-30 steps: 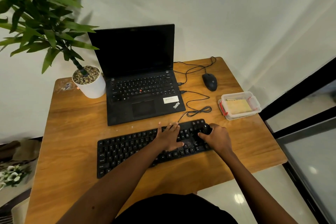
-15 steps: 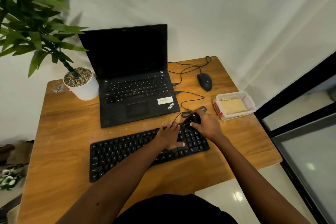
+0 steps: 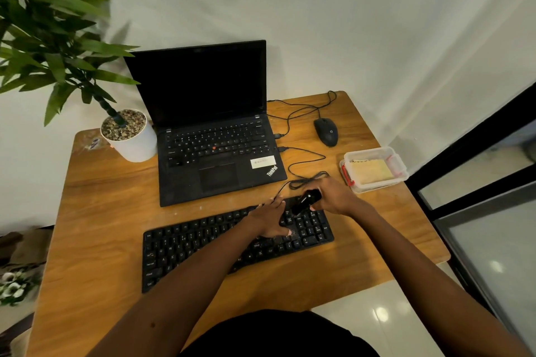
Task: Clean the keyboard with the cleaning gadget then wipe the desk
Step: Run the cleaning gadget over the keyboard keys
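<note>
Head view: cleaning gadget in right hand grip.

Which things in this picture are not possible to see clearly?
Head view only:
- cleaning gadget: its working end is dark against the keyboard, partly covered by the right hand.
- Keys under the left hand: hidden.
- Container: contents unclear through plastic.
</note>
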